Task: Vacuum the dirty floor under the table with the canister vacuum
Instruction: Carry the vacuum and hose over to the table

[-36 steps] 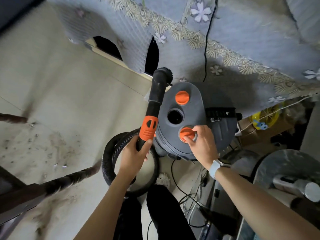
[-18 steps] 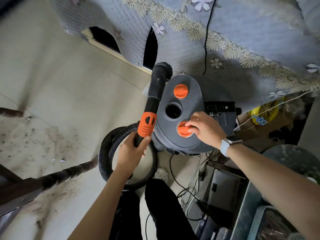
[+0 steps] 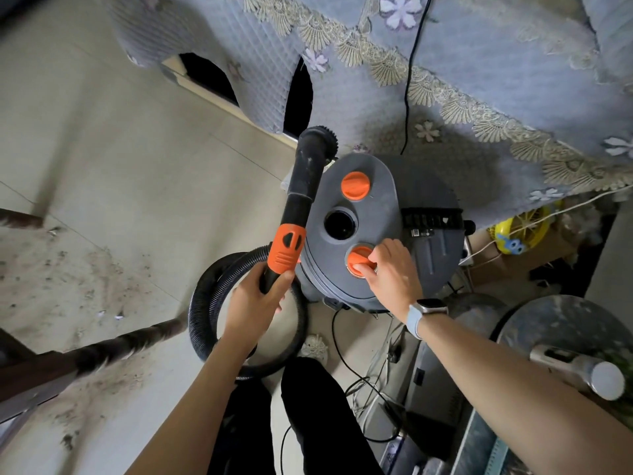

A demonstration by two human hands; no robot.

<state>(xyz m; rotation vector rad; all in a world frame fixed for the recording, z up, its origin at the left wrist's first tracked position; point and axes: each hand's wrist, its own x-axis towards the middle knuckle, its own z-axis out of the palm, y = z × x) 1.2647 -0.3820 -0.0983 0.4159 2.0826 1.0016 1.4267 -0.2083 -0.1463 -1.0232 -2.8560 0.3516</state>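
A grey canister vacuum (image 3: 424,207) stands on the floor in front of me, with two orange knobs and a round black port on its top. My right hand (image 3: 390,272) pinches the nearer orange knob (image 3: 358,260). My left hand (image 3: 255,303) grips the black wand (image 3: 305,186) just below its orange collar (image 3: 286,248). The black ribbed hose (image 3: 205,310) loops on the floor beside the vacuum. Dirt and crumbs (image 3: 78,279) cover the tiled floor at the left, beside dark wooden table legs (image 3: 113,351).
A bluish lace-edged cloth (image 3: 462,73) hangs over furniture behind the vacuum. A black cord (image 3: 409,84) runs down it. Cables, boxes and round grey stools (image 3: 561,330) crowd the right side. My dark trouser legs (image 3: 318,416) are at the bottom.
My right hand has shifted on the nearer orange knob, from fingers over the top to a pinch at its near edge. The left hand keeps its grip on the wand.
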